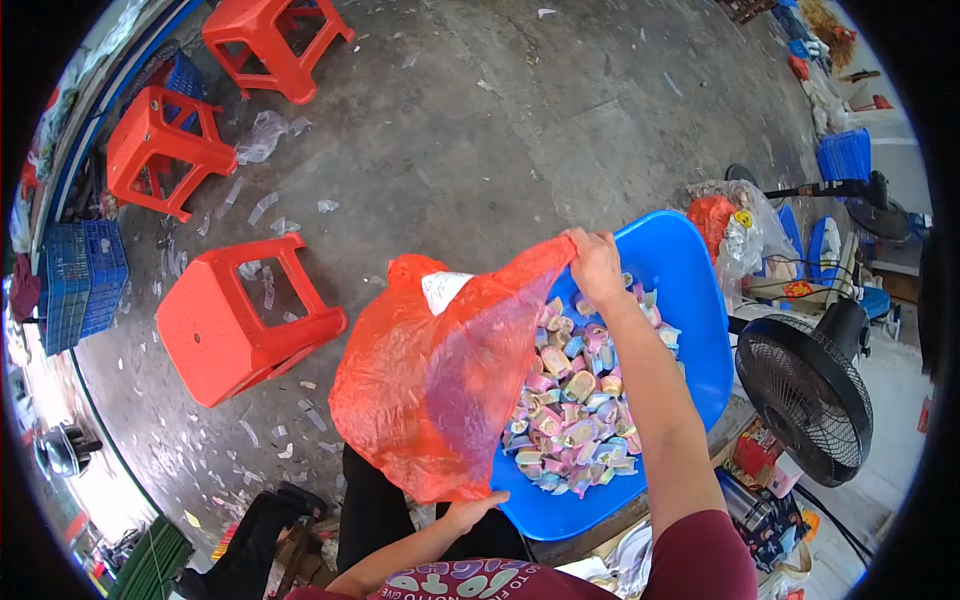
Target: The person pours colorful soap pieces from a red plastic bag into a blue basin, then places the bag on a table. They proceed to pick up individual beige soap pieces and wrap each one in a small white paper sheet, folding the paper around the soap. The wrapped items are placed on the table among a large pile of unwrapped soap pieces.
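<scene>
A thin red plastic bag (400,390) with a white paper label (445,290) is stretched between my two hands, at the left rim of a blue plastic tub (700,250). My right hand (598,268) is closed on the bag's upper edge, over the tub's far side. Lower down, my left hand (472,512) grips the bag's bottom edge beside the near rim. In the tub lies a heap of small pastel pieces (575,400) in pink, blue and yellow; their kind I cannot make out. My right forearm hides part of the heap. What the bag contains is not visible.
Red plastic stools (225,325) stand on the concrete floor to the left, among plastic scraps. A black fan (805,385) is close to the tub's right side. Blue crates (85,280) stand at far left. Bundled plastic bags (735,235) lie beyond the tub.
</scene>
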Demonstrator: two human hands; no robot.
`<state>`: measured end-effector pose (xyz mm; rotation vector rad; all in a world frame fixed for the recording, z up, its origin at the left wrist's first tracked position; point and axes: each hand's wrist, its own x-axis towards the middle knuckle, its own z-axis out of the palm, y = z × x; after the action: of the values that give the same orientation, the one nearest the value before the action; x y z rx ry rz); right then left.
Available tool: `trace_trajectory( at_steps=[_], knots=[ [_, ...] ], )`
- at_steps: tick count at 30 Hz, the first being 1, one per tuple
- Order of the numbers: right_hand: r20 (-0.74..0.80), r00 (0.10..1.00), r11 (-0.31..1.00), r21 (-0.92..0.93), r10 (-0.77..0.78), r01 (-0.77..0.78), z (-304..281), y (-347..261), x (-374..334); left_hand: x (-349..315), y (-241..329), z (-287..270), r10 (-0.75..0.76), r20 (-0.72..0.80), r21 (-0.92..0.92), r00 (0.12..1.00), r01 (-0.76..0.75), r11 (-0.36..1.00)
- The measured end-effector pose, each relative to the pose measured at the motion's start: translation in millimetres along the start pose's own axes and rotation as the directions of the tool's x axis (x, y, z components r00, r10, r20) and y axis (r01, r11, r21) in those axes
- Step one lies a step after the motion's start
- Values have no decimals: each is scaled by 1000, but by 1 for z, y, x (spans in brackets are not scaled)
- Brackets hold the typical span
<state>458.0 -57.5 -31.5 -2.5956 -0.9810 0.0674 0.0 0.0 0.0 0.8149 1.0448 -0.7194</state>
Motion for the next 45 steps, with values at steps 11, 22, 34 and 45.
trace_trajectory(
  at_steps=[11,22,34,45],
  knots=[
    [31,927,898,-264,374,-353,-31,52,31,38,174,-78,577,-232,311,783,-503,807],
    [-10,975,948,-233,220,-217,-37,73,-26,82,243,-114,713,-387,547,585,-477,688],
    [162,903,853,-427,399,-300,-3,72,10,151,273,-163,561,-171,297,810,-501,813],
    [327,756,783,-497,567,-373,94,61,59,234,354,-254,427,-206,424,881,-312,850]
  ],
)
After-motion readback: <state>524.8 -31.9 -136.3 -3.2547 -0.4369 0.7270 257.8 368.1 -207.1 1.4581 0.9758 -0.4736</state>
